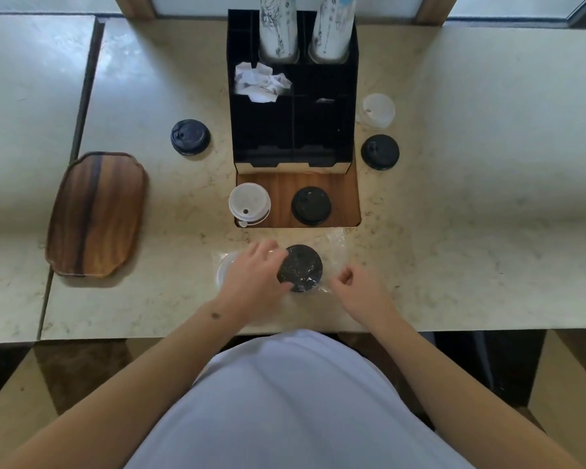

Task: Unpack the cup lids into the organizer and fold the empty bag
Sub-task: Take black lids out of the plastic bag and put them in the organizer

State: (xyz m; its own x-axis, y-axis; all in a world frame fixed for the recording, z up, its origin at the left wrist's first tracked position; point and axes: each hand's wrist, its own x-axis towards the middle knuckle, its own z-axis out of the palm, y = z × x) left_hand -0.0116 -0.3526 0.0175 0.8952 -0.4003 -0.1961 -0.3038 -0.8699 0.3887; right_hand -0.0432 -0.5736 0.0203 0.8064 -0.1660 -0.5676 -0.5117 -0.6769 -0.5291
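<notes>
A clear plastic bag (pixel 335 252) lies on the counter near its front edge, holding a stack of black lids (pixel 301 267) and a white lid (pixel 222 270) at its left end. My left hand (pixel 251 275) rests on the bag with its fingers against the black stack. My right hand (pixel 352 286) pinches the bag's right side. The black organizer (pixel 293 130) stands behind, with a wooden base (pixel 281 198) carrying a white lid (pixel 249 203) and a black lid (pixel 311 205). Loose black lids (pixel 190 137) (pixel 380 152) and a clear lid (pixel 378 110) lie beside it.
A wooden tray (pixel 97 214) lies at the left. Two stacks of paper cups (pixel 279 25) stand in the organizer's back slots, and crumpled white paper (pixel 261 82) fills a left compartment. A seam in the counter (pixel 85 86) runs down the left side.
</notes>
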